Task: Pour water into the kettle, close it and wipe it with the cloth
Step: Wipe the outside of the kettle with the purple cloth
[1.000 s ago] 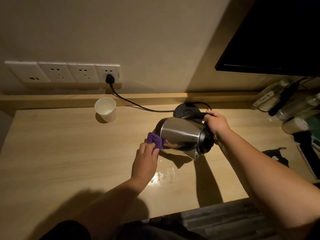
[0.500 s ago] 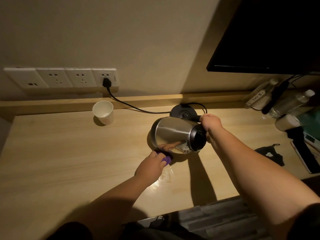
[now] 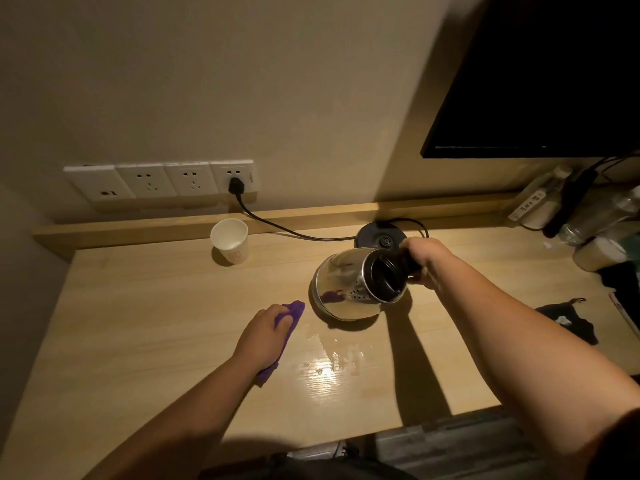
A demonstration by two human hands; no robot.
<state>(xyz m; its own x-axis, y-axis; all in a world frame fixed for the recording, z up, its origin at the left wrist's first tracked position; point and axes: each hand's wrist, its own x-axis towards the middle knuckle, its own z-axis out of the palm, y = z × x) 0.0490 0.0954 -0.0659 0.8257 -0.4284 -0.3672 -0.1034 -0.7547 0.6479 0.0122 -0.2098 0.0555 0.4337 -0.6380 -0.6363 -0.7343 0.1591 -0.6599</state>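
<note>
Kettle (image 3: 346, 289) tipped on side above desk (image 3: 138, 323), lid toward camera, right hand (image 3: 420, 259) grasping handle. Left hand (image 3: 263, 336) clutching cloth (image 3: 294, 310), just left of body, nearer for wiping.

On the wooden desk (image 3: 138, 323), the white paper cup (image 3: 230, 240) stands left of the tilted steel kettle (image 3: 356, 284); the round black base (image 3: 379, 237) lies behind it.

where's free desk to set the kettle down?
Bare wood left of the paper cup and left hand with cloth. Base is free. Avoid the wet patch. Right end by the bottles is crowded.
</note>
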